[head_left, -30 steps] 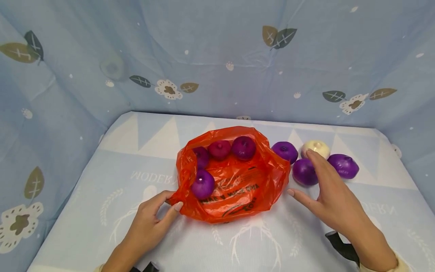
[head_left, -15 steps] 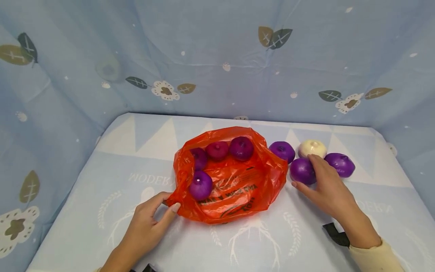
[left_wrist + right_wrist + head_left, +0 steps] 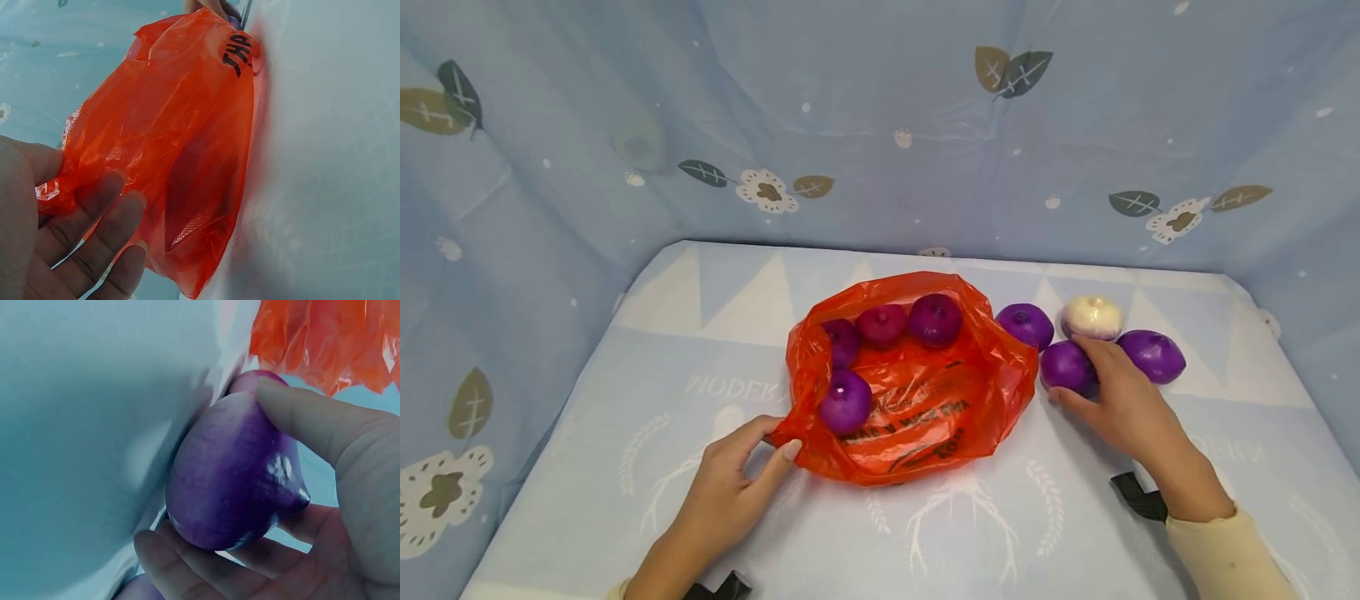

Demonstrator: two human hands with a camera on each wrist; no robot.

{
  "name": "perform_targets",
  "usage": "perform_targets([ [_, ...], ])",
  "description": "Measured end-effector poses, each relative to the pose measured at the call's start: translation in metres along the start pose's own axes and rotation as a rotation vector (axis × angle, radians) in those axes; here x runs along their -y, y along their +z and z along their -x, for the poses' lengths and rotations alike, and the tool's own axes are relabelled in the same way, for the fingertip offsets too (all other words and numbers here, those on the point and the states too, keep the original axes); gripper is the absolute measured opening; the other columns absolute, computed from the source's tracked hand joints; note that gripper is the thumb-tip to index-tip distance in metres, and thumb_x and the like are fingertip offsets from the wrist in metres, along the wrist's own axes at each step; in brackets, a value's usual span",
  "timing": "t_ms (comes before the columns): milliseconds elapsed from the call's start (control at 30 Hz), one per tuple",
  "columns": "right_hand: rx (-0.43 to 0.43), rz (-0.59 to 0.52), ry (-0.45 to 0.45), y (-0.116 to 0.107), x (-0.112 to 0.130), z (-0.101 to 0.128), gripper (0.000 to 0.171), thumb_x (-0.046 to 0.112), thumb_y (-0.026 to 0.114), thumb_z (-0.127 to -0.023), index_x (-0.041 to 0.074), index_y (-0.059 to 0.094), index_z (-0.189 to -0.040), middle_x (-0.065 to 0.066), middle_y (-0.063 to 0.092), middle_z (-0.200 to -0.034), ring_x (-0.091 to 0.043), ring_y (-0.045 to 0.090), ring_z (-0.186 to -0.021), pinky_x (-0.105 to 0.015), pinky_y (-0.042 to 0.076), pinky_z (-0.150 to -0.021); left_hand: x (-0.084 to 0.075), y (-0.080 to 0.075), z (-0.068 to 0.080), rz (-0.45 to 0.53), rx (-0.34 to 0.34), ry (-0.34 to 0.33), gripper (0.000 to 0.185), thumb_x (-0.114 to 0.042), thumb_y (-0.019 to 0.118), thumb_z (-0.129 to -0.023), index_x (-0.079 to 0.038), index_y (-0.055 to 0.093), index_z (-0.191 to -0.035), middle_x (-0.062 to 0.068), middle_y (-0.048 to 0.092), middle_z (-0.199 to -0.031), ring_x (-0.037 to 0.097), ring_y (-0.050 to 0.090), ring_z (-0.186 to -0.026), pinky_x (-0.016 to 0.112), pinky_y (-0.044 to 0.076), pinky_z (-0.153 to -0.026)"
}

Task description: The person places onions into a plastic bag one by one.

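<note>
An orange plastic bag (image 3: 917, 417) lies open on the table with several purple onions inside; one purple onion (image 3: 846, 402) sits near its front left rim. My left hand (image 3: 741, 475) pinches the bag's front left edge (image 3: 94, 181) between thumb and fingers. To the right of the bag, my right hand (image 3: 1112, 400) grips a purple onion (image 3: 1066, 367), thumb and fingers curled round it (image 3: 234, 481). Beside it lie another purple onion (image 3: 1026, 323), a white onion (image 3: 1092, 317) and a third purple onion (image 3: 1152, 355).
The table (image 3: 700, 333) wears a pale blue printed cloth. Blue fabric walls (image 3: 880, 125) with leaf patterns close it in at the back and both sides. A black strap (image 3: 1138, 496) lies near my right wrist.
My right hand moved from hovering over the loose onions down onto the nearest purple onion and closed round it. My left hand kept its pinch on the bag.
</note>
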State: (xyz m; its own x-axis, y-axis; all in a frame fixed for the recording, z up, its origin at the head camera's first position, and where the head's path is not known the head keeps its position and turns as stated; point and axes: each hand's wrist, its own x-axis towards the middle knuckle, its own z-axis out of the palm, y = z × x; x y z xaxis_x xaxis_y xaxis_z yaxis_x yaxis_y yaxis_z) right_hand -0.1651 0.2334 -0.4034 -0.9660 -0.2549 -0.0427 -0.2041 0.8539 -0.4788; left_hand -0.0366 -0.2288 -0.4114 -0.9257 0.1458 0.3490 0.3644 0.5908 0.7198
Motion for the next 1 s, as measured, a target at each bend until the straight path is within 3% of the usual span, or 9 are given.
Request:
perform_targets([
  [333, -0.007, 0.010, 0.000, -0.0019, -0.0034, -0.0046, 0.096, 0.023, 0.090, -0.083, -0.002, 0.036, -0.158, -0.035, 0.044, -0.151, -0.059, 0.044, -0.134, -0.075, 0.037, -0.104, -0.0008, -0.0008, -0.0045, 0.009, 0.001, 0.007, 0.025, -0.005, 0.077, -0.094, -0.019, 0.070, -0.113, -0.011, 0.071, -0.103, 0.010, 0.066, -0.093, 0.017, 0.052, -0.090],
  [567, -0.004, 0.006, 0.004, -0.0005, -0.0032, -0.0037, 0.098, 0.026, 0.091, -0.083, 0.004, 0.035, -0.161, -0.033, 0.045, -0.152, -0.059, 0.045, -0.133, -0.076, 0.037, -0.103, 0.0018, 0.0003, -0.0017, 0.014, -0.011, 0.025, 0.026, -0.003, 0.078, -0.092, -0.018, 0.071, -0.112, -0.011, 0.071, -0.102, 0.010, 0.066, -0.092, 0.017, 0.052, -0.088],
  [767, -0.011, -0.005, 0.012, -0.0003, -0.0031, -0.0051, 0.095, 0.025, 0.090, -0.083, 0.000, 0.038, -0.159, -0.033, 0.044, -0.152, -0.057, 0.043, -0.135, -0.075, 0.037, -0.105, 0.0020, 0.0009, 0.0002, 0.006, -0.021, 0.020, 0.026, -0.003, 0.079, -0.091, -0.018, 0.070, -0.111, -0.013, 0.071, -0.101, 0.008, 0.066, -0.090, 0.017, 0.052, -0.087],
  [1000, 0.011, 0.005, 0.030, -0.0002, -0.0032, -0.0051, 0.100, 0.028, 0.090, -0.084, 0.007, 0.032, -0.163, -0.032, 0.042, -0.154, -0.058, 0.042, -0.137, -0.076, 0.035, -0.105, -0.0006, -0.0003, -0.0010, 0.005, -0.010, 0.008, 0.026, -0.004, 0.079, -0.092, -0.019, 0.070, -0.112, -0.012, 0.071, -0.100, 0.009, 0.065, -0.090, 0.018, 0.053, -0.086],
])
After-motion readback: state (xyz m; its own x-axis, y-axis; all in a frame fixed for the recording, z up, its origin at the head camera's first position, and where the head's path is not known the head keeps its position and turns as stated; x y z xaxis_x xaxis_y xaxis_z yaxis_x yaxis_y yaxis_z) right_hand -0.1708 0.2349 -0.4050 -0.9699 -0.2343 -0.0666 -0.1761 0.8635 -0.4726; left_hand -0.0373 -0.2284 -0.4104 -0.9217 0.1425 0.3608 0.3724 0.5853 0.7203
